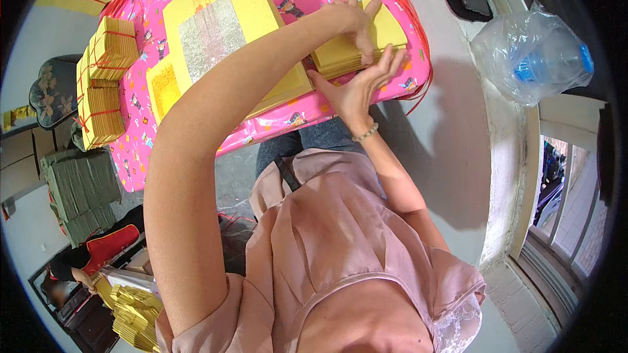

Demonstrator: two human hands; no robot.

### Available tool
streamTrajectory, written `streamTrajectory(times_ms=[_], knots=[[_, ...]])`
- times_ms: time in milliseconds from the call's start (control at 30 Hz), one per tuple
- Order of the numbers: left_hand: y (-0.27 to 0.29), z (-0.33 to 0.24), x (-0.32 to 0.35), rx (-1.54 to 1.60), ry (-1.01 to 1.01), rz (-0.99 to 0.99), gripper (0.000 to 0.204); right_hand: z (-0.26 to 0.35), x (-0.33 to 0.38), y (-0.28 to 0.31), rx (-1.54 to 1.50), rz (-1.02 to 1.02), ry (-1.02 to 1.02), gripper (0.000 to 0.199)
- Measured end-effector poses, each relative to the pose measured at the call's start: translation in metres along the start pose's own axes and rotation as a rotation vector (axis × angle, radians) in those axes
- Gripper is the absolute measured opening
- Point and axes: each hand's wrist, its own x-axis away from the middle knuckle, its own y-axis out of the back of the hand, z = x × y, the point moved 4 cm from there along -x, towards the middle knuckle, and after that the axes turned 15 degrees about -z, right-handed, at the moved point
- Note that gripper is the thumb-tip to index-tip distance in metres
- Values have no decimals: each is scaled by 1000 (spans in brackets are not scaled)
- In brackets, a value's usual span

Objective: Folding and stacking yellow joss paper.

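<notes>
A small stack of yellow paper sheets (389, 29) lies at the right end of the pink patterned table. My left hand (356, 21) reaches across from the left and rests over the top of this stack, fingers spread. At the stack's near edge is my right hand (356, 88), its palm turned up and its fingers apart and stretched out. To their left lies a large pile of yellow paper with a silver foil patch (212, 42), partly covered by my left forearm. Beside it a sheet with a gold patch (167, 85) shows.
Yellow paper bundles tied with red string (101, 111) stand at the table's left edge. Long red strings (399, 3) hang over its right end. A clear plastic bag with a blue-capped bottle (533, 55) is at right. Lower left, another person's hand (84, 279) is near folded yellow paper.
</notes>
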Motion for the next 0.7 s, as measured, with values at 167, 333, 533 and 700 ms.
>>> streamTrajectory(times_ms=[167,333,533,700], knots=[[2,0,1,-2,-12,14,151,-6,4,-10,10,-14,-32,136],[2,1,-1,-1,-13,35,154,-12,8,-11,33,-41,-19,134],[-1,3,-3,-11,-15,30,154,-7,8,-10,22,-28,-7,130],[4,3,2,9,-17,26,153,-11,10,-10,10,-25,-25,128]])
